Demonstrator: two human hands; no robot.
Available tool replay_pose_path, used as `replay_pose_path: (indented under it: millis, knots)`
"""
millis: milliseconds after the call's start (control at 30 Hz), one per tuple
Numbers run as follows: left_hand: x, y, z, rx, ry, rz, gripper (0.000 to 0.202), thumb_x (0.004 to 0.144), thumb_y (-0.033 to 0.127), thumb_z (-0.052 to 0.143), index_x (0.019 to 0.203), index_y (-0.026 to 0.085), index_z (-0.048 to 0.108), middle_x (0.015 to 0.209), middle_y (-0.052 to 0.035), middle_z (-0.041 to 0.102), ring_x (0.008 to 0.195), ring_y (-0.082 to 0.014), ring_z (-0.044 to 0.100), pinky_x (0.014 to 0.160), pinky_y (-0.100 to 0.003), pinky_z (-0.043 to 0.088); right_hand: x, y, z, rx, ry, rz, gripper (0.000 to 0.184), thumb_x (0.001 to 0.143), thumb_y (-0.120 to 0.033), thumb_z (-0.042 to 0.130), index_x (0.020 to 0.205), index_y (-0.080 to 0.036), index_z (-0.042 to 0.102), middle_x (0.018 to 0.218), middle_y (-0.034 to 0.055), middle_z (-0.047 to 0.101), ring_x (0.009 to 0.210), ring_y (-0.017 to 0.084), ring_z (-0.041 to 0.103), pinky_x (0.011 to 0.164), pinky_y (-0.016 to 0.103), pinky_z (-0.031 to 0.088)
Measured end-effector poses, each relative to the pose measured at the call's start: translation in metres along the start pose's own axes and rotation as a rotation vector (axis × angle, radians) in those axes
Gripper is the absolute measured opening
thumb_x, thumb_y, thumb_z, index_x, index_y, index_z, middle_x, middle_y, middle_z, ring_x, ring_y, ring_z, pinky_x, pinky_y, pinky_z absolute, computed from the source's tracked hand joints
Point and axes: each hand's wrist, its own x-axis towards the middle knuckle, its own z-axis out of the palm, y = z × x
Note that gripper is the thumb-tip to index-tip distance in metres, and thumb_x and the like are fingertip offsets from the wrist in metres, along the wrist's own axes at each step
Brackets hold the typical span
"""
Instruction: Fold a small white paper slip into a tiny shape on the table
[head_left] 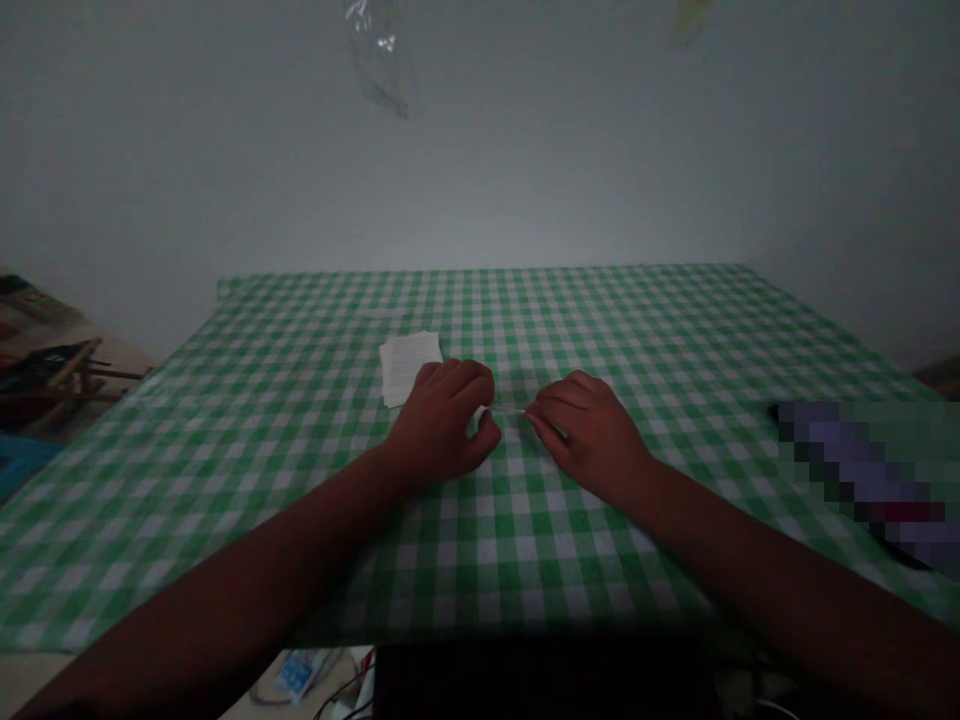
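Between my two hands stretches a thin, pale, slightly shiny strip [508, 409]; its exact kind is too small to make out in the dim light. My right hand [592, 425] pinches the right end of it between thumb and fingertips. At the other end, my left hand [446, 415] is curled around the strip, with the thumb a little below the forefinger and the grip itself partly hidden. Just behind my left hand lies a small stack of printed white papers [411, 362], partly covered by the hand.
A green and white checked cloth [600, 330] covers the table, which meets a plain wall [525, 150]. A dark, pixelated object [862, 480] lies at the right. A clear plastic bag [379, 50] hangs on the wall. Wooden furniture [75, 370] stands at the left.
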Motion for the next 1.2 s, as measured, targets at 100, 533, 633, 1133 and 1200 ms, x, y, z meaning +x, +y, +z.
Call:
replay_pose_path:
  millis: [100, 533, 633, 1133, 1200]
  knots:
    - [-0.001, 0.001, 0.002, -0.075, -0.016, 0.068, 0.014, 0.087, 0.024, 0.055, 0.100, 0.019, 0.058, 0.107, -0.0073, 0.066, 0.099, -0.0230, 0.058, 0.088, -0.041, 0.042, 0.000, 0.002, -0.001, 0.037, 0.011, 0.000, 0.026, 0.100, -0.028, 0.049, 0.094, -0.019, 0.072, 0.097, 0.0062, 0.072, 0.090, 0.023, 0.056, 0.080, 0.039, 0.038]
    - [-0.002, 0.011, 0.010, -0.051, -0.020, 0.120, 0.011, 0.093, 0.022, 0.052, 0.088, 0.017, 0.060, 0.091, -0.0053, 0.067, 0.090, -0.0199, 0.059, 0.084, -0.038, 0.043, 0.001, -0.016, 0.004, 0.067, 0.109, 0.021, 0.012, 0.087, -0.022, 0.054, 0.082, -0.021, 0.065, 0.090, 0.0042, 0.069, 0.091, 0.024, 0.055, 0.084, 0.041, 0.037]
    - [-0.002, 0.015, 0.010, -0.053, -0.003, 0.119, 0.012, 0.093, 0.022, 0.053, 0.087, 0.016, 0.061, 0.089, -0.0054, 0.067, 0.087, -0.0195, 0.059, 0.082, -0.037, 0.044, 0.001, -0.018, 0.005, 0.059, 0.120, 0.033, 0.011, 0.087, -0.021, 0.053, 0.081, -0.020, 0.062, 0.087, 0.0046, 0.067, 0.089, 0.023, 0.054, 0.083, 0.041, 0.037]
    - [-0.004, 0.017, 0.015, -0.064, 0.047, 0.161, 0.013, 0.095, 0.019, 0.052, 0.085, 0.015, 0.059, 0.087, -0.0054, 0.066, 0.085, -0.0193, 0.058, 0.081, -0.037, 0.044, 0.002, -0.016, 0.007, -0.045, 0.132, 0.014, 0.010, 0.083, -0.021, 0.053, 0.075, -0.019, 0.059, 0.077, 0.0039, 0.062, 0.080, 0.022, 0.052, 0.076, 0.039, 0.035]
    - [-0.004, 0.017, 0.013, -0.070, 0.057, 0.164, 0.010, 0.094, 0.017, 0.052, 0.086, 0.015, 0.059, 0.088, -0.0058, 0.067, 0.086, -0.0193, 0.058, 0.081, -0.037, 0.045, 0.003, -0.013, 0.007, -0.058, 0.136, 0.031, 0.008, 0.081, -0.020, 0.054, 0.074, -0.019, 0.059, 0.077, 0.0040, 0.062, 0.080, 0.022, 0.053, 0.076, 0.039, 0.036]
